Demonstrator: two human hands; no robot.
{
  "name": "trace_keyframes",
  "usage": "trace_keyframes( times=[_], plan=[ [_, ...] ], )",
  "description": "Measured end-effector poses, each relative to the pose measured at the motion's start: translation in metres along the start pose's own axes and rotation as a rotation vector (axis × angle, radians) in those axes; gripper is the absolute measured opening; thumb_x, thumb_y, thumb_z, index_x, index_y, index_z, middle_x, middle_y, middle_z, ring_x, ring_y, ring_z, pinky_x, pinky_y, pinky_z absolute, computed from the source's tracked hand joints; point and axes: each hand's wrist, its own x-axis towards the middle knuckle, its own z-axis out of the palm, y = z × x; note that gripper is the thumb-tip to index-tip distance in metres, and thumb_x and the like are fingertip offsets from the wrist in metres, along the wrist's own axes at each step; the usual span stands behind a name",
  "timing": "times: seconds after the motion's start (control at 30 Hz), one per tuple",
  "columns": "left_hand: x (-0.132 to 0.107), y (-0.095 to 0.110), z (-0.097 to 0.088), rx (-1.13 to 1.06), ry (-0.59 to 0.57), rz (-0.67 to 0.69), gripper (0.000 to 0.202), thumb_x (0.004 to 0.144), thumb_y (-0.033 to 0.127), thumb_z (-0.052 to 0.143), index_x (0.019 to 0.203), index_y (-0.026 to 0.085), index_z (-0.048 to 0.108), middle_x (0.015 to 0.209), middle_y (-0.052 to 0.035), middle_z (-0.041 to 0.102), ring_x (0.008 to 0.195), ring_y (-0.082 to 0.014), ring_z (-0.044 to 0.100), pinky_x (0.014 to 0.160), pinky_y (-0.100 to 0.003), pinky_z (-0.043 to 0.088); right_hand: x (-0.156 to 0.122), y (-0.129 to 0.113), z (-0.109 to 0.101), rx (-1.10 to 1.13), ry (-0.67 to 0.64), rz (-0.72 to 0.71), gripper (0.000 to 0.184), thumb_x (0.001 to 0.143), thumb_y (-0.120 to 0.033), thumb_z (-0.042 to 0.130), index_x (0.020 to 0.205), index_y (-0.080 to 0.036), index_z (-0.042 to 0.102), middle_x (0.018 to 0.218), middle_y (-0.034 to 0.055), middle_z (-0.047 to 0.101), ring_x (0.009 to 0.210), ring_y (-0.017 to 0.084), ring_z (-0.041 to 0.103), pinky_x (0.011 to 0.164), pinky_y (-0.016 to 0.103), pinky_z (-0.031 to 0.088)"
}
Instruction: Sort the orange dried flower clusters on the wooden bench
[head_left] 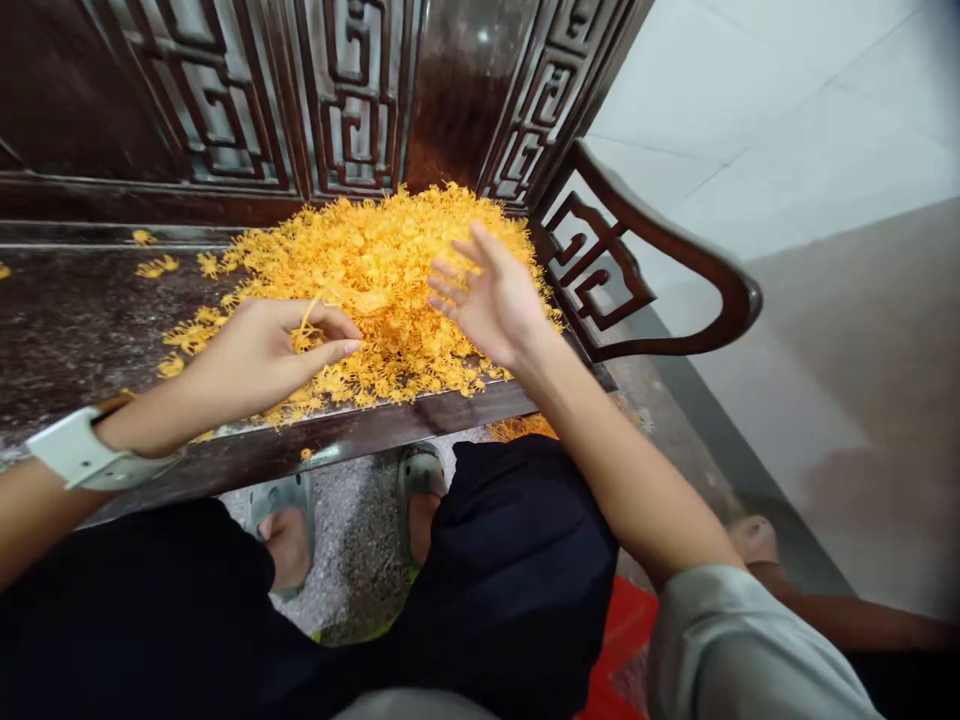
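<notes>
A large heap of small yellow-orange pieces with thin curled legs, spider-like or flower-like, (397, 250) lies on a dark wooden bench seat (67, 330). My left hand (289, 350) is at the heap's front left, thumb and forefinger drawn together. A thin yellow strand of one such piece (307, 322) shows among its curled fingers; the rest is hidden by the hand. Over the right side of the pile my right hand (491, 295) is open, its fingers spread and slightly blurred, and I see nothing held in it.
Behind the heap rises the bench's carved backrest (356, 100), and a curved armrest (675, 270) stands to the right. A few loose pieces (157, 266) lie on the left of the seat. More orange bits (525, 427) show below the seat edge. Red material (626, 630) is beside my leg.
</notes>
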Motion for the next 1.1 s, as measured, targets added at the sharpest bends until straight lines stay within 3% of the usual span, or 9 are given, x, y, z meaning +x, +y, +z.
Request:
trace_keyframes(
  times=[0.1, 0.2, 0.33, 0.43, 0.5, 0.63, 0.8, 0.97, 1.1],
  plan=[
    [0.004, 0.01, 0.001, 0.089, 0.005, 0.156, 0.026, 0.098, 0.046, 0.067, 0.101, 0.025, 0.083, 0.103, -0.0063, 0.083, 0.094, -0.0252, 0.076, 0.09, -0.037, 0.057, -0.007, 0.022, 0.018, -0.058, -0.17, 0.072, 0.071, 0.083, -0.079, 0.074, 0.129, -0.028, 0.056, 0.115, 0.0119, 0.065, 0.098, 0.025, 0.066, 0.081, 0.04, 0.061],
    [0.007, 0.01, 0.005, 0.182, -0.03, 0.254, 0.031, 0.104, 0.045, 0.061, 0.107, 0.025, 0.083, 0.102, -0.0079, 0.082, 0.093, -0.0252, 0.076, 0.088, -0.036, 0.056, -0.018, 0.034, 0.037, -0.046, -0.302, 0.041, 0.071, 0.081, -0.084, 0.074, 0.119, -0.027, 0.058, 0.103, 0.0093, 0.064, 0.088, 0.023, 0.061, 0.075, 0.038, 0.058],
    [0.005, 0.007, 0.013, 0.235, -0.091, 0.286, 0.035, 0.105, 0.049, 0.059, 0.108, 0.024, 0.084, 0.086, -0.0071, 0.079, 0.08, -0.0229, 0.073, 0.079, -0.033, 0.053, -0.026, 0.039, 0.047, 0.014, -0.211, -0.024, 0.065, 0.08, -0.082, 0.079, 0.099, -0.025, 0.054, 0.086, 0.0019, 0.055, 0.076, 0.016, 0.053, 0.065, 0.031, 0.051],
    [0.004, 0.012, 0.015, 0.228, -0.055, 0.315, 0.034, 0.104, 0.05, 0.062, 0.104, 0.024, 0.084, 0.084, -0.0066, 0.079, 0.081, -0.0228, 0.073, 0.082, -0.034, 0.054, -0.024, 0.037, 0.042, -0.001, -0.138, -0.043, 0.063, 0.078, -0.078, 0.083, 0.096, -0.027, 0.051, 0.074, -0.0042, 0.045, 0.065, 0.013, 0.043, 0.057, 0.027, 0.043],
    [0.004, 0.017, 0.013, 0.17, -0.036, 0.272, 0.034, 0.101, 0.052, 0.067, 0.101, 0.023, 0.085, 0.09, -0.0071, 0.081, 0.086, -0.0235, 0.074, 0.086, -0.035, 0.055, -0.021, 0.034, 0.036, -0.038, -0.111, -0.067, 0.061, 0.078, -0.075, 0.085, 0.099, -0.029, 0.052, 0.069, -0.0065, 0.041, 0.061, 0.013, 0.04, 0.055, 0.027, 0.041],
    [0.007, 0.025, 0.007, -0.048, -0.05, 0.036, 0.044, 0.095, 0.063, 0.072, 0.104, 0.021, 0.084, 0.104, -0.009, 0.083, 0.095, -0.024, 0.076, 0.085, -0.033, 0.059, -0.019, 0.032, 0.025, -0.062, -0.089, -0.188, 0.057, 0.079, -0.069, 0.088, 0.1, -0.029, 0.053, 0.07, -0.0069, 0.045, 0.06, 0.012, 0.044, 0.056, 0.028, 0.043],
    [0.013, 0.022, 0.008, -0.251, -0.1, -0.094, 0.046, 0.098, 0.059, 0.07, 0.118, 0.019, 0.079, 0.102, -0.0108, 0.083, 0.095, -0.0234, 0.076, 0.081, -0.033, 0.06, -0.02, 0.037, 0.024, -0.019, -0.162, -0.207, 0.055, 0.081, -0.066, 0.088, 0.106, -0.03, 0.055, 0.074, -0.0055, 0.053, 0.066, 0.011, 0.055, 0.055, 0.027, 0.043],
    [0.02, 0.018, 0.015, -0.236, -0.105, -0.09, 0.042, 0.098, 0.057, 0.067, 0.109, 0.019, 0.08, 0.081, -0.0067, 0.075, 0.073, -0.0187, 0.069, 0.067, -0.03, 0.055, -0.024, 0.035, 0.027, -0.005, -0.196, -0.112, 0.059, 0.079, -0.063, 0.092, 0.104, -0.029, 0.051, 0.074, -0.0057, 0.055, 0.064, 0.012, 0.055, 0.054, 0.027, 0.041],
    [0.024, 0.015, 0.014, -0.096, -0.138, -0.004, 0.045, 0.099, 0.061, 0.065, 0.098, 0.02, 0.081, 0.078, -0.0046, 0.073, 0.069, -0.0169, 0.064, 0.065, -0.028, 0.05, -0.026, 0.029, 0.02, 0.041, -0.235, -0.092, 0.059, 0.081, -0.064, 0.09, 0.096, -0.028, 0.047, 0.064, -0.0101, 0.042, 0.053, 0.008, 0.039, 0.048, 0.025, 0.032]
  ],
)
